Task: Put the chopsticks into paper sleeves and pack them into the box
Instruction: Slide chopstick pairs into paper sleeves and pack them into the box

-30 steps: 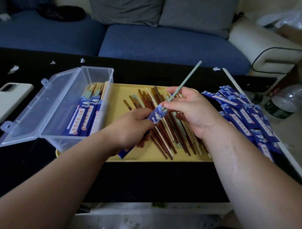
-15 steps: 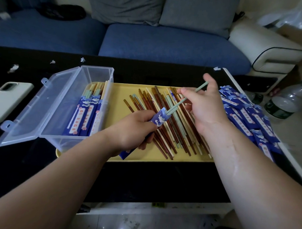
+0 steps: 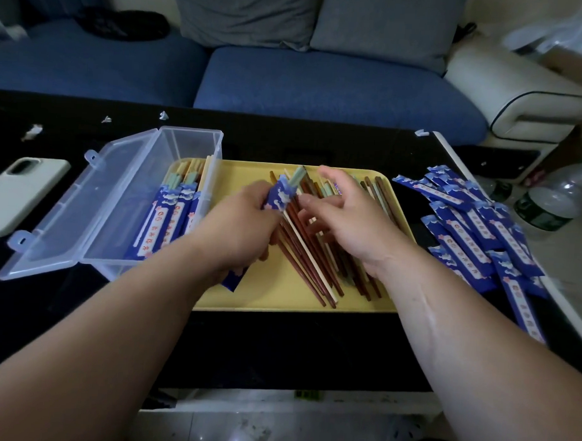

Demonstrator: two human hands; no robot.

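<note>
Left hand (image 3: 239, 231) grips the filled blue sleeve (image 3: 279, 197); right hand (image 3: 345, 219) spread open above loose chopsticks (image 3: 314, 264)

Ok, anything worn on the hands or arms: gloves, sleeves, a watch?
Nothing visible. The left hand and right hand are bare, without gloves or rings. The left forearm and right forearm are uncovered as far as the frame shows: no sleeves, watch or bands.

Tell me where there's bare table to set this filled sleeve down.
Bare black table runs along the near edge, in front of the yellow tray, though both forearms cross it. Another strip lies behind the tray. Crowded: loose chopsticks mid-tray, empty sleeves at right, box and phone at left.
</note>
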